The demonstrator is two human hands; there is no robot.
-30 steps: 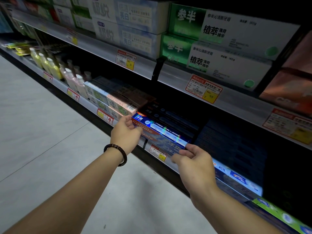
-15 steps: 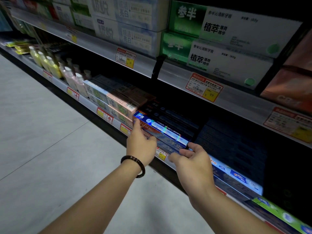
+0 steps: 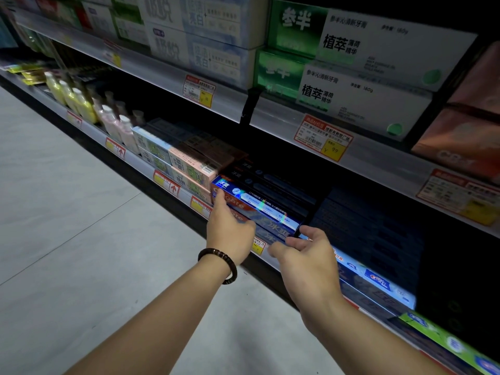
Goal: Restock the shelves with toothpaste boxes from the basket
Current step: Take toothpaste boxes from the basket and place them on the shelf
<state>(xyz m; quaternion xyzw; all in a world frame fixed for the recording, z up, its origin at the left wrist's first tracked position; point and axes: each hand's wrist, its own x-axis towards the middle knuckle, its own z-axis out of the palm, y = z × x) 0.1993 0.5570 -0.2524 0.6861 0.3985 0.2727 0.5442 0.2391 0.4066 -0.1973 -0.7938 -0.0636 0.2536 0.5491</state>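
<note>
Both hands are up at the lower shelf (image 3: 140, 161) and I'm looking down my forearms at them. The blue toothpaste box (image 3: 259, 209) lies lengthwise along the front edge, stacked on another box of the same look, with black boxes (image 3: 270, 182) right behind it and pink-and-green boxes (image 3: 189, 165) just to its left. My left hand (image 3: 230, 234), dark bead bracelet (image 3: 219, 263) on the wrist, is pressed against the front face near the box's left end, one finger straight up along the red lettering; the rest of that hand's fingers are hidden behind its back, so I can't tell how they lie. My right hand (image 3: 308, 263) is at the other end, fingers curled over the right corner and thumb tucked underneath, pinching it. The hands are apart, one at each end of the box. Further left stand small yellow and pink bottles (image 3: 81, 104). On the upper shelf (image 3: 173, 77), green-and-white boxes (image 3: 365, 63) are stacked two high above a red-and-yellow price tag (image 3: 323, 138). Pale grey floor (image 3: 67, 212) runs along on my left.
</note>
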